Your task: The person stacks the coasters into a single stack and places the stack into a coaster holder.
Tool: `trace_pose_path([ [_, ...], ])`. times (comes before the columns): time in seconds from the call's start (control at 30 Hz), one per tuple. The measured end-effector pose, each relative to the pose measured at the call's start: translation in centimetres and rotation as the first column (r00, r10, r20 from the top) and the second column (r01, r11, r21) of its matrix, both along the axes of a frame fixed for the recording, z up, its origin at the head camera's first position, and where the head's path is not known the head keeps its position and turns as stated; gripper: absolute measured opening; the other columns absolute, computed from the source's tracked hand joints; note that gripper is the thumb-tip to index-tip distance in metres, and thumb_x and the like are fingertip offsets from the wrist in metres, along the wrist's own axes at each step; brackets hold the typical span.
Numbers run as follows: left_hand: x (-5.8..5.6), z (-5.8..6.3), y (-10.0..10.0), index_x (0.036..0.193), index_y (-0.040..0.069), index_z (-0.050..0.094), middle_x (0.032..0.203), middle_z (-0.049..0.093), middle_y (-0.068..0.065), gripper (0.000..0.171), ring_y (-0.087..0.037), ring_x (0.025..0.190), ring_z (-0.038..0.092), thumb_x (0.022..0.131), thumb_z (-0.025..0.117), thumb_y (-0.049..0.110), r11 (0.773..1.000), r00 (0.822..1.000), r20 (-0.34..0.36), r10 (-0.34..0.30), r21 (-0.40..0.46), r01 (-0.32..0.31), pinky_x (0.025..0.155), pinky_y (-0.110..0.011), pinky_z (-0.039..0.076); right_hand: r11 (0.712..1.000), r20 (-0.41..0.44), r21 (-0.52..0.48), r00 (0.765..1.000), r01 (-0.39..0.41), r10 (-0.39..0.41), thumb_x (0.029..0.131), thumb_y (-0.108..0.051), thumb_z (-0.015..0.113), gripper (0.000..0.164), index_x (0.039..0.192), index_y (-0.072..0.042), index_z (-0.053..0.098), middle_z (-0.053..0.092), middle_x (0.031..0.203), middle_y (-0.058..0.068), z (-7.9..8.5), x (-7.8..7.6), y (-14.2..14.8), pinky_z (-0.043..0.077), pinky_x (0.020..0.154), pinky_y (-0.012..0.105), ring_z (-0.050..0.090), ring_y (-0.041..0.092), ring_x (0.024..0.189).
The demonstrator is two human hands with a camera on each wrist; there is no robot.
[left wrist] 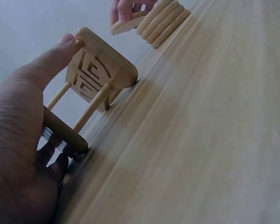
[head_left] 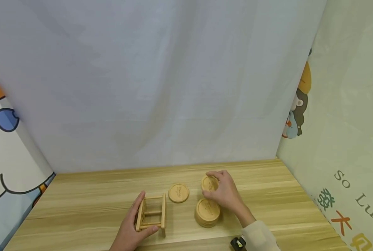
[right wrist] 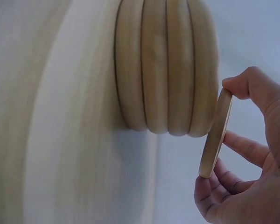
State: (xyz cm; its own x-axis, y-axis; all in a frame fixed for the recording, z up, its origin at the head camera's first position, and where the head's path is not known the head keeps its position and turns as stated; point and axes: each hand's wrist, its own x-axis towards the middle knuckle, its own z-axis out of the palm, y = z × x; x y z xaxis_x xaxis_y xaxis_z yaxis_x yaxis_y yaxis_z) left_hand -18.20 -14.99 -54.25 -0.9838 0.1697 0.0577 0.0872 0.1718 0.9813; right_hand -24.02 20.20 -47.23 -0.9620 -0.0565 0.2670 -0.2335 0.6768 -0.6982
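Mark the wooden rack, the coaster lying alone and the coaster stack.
Wooden rack (left wrist: pixel 105 55), left wrist view: carved side panel.
Coaster lying alone (head_left: pixel 178 193), head view: top face.
Coaster stack (right wrist: pixel 155 65), right wrist view: one coaster's edge.

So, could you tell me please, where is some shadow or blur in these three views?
Head: fairly even light, though lettering on the lone coaster is hard to read; left wrist: soft shadow on the tabletop beside the rack; right wrist: tabletop blurred, coaster stack slightly soft.
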Motion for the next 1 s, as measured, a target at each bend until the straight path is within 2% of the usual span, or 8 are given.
trace_pose_path([
  [0.2,0.1,0.0,-0.1,0.179,0.03,0.025,0.175,0.031,-0.025,0.115,-0.043,0.135,0.059,0.089,0.096,0.021,1.0,1.0,-0.011,0.002,-0.013,-0.002,0.09,-0.034,0.061,1.0,-0.021,0.004,1.0,-0.01,0.01,0.076,-0.023,0.092,0.065,0.136,-0.005,0.078,0.064,0.12,0.011,0.3,0.6,0.0,0.051,0.097,0.049,0.06,0.028,0.113],
  [0.53,0.2,0.4,0.0,0.179,0.03,0.025,0.175,0.031,-0.025,0.115,-0.044,0.136,0.059,0.089,0.096,0.021,1.0,1.0,-0.002,0.007,-0.021,-0.007,0.091,-0.034,0.06,1.0,-0.023,0.002,0.999,-0.025,0.025,0.076,-0.018,0.094,0.063,0.137,-0.008,0.078,0.063,0.124,0.01,0.8,1.7,-0.1,0.051,0.099,0.05,0.059,0.03,0.118],
  [0.77,0.1,0.4,0.1,0.179,0.028,0.025,0.174,0.032,-0.026,0.115,-0.044,0.136,0.059,0.089,0.096,0.021,1.0,1.0,-0.011,0.006,-0.019,-0.007,0.091,-0.034,0.061,0.999,-0.062,-0.016,0.997,-0.051,0.05,0.074,-0.021,0.093,0.063,0.135,-0.008,0.08,0.064,0.12,0.008,0.4,2.0,0.3,0.05,0.093,0.045,0.059,0.025,0.111],
  [1.0,0.1,0.2,0.1,0.179,0.028,0.024,0.175,0.031,-0.026,0.114,-0.044,0.136,0.059,0.09,0.095,0.02,1.0,1.0,-0.011,0.002,-0.013,-0.002,0.091,-0.034,0.061,0.998,-0.062,-0.007,0.996,-0.068,0.067,0.073,-0.023,0.091,0.064,0.134,-0.008,0.08,0.063,0.119,0.008,-0.1,2.3,0.7,0.049,0.091,0.043,0.057,0.023,0.108],
])
